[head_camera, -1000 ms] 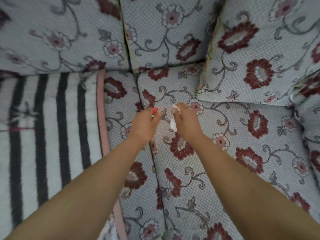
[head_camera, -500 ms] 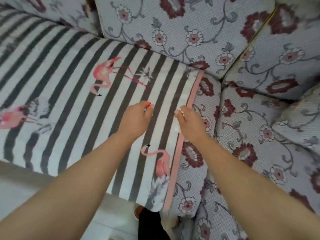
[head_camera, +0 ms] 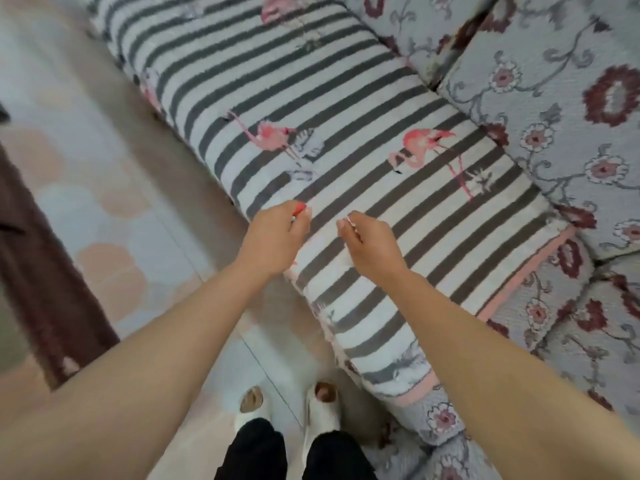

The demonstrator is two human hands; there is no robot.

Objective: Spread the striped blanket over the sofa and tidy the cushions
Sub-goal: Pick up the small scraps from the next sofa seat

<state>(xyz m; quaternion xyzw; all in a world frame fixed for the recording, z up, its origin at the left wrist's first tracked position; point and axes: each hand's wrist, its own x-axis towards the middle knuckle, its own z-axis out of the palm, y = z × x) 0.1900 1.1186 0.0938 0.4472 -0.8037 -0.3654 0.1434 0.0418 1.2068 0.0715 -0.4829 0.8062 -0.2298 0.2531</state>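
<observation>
Blanket (head_camera: 363, 174) first: it lies flat along the sofa (head_camera: 561, 109) seat, its long side following the front edge from far left down toward my feet, stripes crossing it from the front edge to the back cushions (head_camera: 554, 81). Its pink-trimmed end stops short of the corner, so flowered fabric shows beyond it on the right. My left hand (head_camera: 273, 237) hovers over the front edge with fingers curled around a small red thing (head_camera: 298, 210) I cannot identify. My right hand (head_camera: 372, 242) is just beside it, fingertips pinched on a small white scrap (head_camera: 349, 221); what it is I cannot tell. Neither hand seems to touch the blanket. I judge I hold both bits up and apart so they stay off the cloth, likely picked-off litter. Below, my slippers (head_camera: 322, 407) stand on the tiled floor (head_camera: 104, 140) close against the sofa front.
</observation>
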